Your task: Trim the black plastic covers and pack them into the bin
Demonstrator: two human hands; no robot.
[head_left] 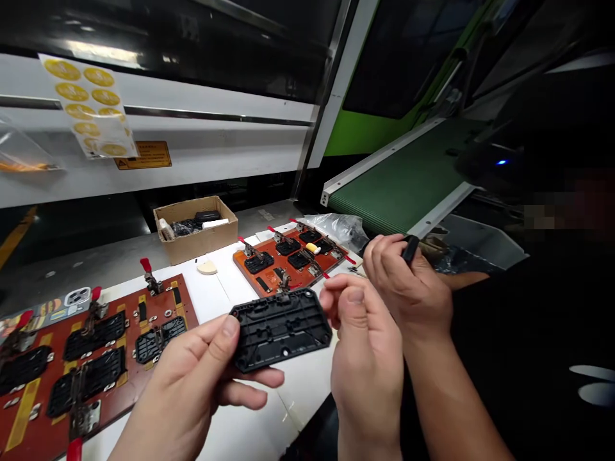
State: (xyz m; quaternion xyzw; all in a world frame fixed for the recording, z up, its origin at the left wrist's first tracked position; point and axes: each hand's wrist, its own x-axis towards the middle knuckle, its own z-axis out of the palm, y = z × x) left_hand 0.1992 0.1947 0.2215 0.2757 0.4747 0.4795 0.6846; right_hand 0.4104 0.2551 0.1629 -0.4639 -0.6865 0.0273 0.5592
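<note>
My left hand [206,371] grips the left end of a black plastic cover [283,330]. Its thumb lies on the top face and its fingers are below. The cover is rectangular with cut corners, tilted so that its ribbed inner side faces me; a small hole shows near its lower edge. Beside the cover's right end is my right hand [365,346], its fingers curled in and the thumb pressed against them. Whatever it may pinch is hidden. Past it, a co-worker's hands [413,288] hold a small black piece [410,250].
Two reddish-brown fixture boards [134,378] with red-handled clamps and black covers lie on the white tabletop [307,397]. Behind them stands a cardboard box [196,240] of parts. A green conveyor [389,192] slopes up at the right. A phone [57,307] lies at the left.
</note>
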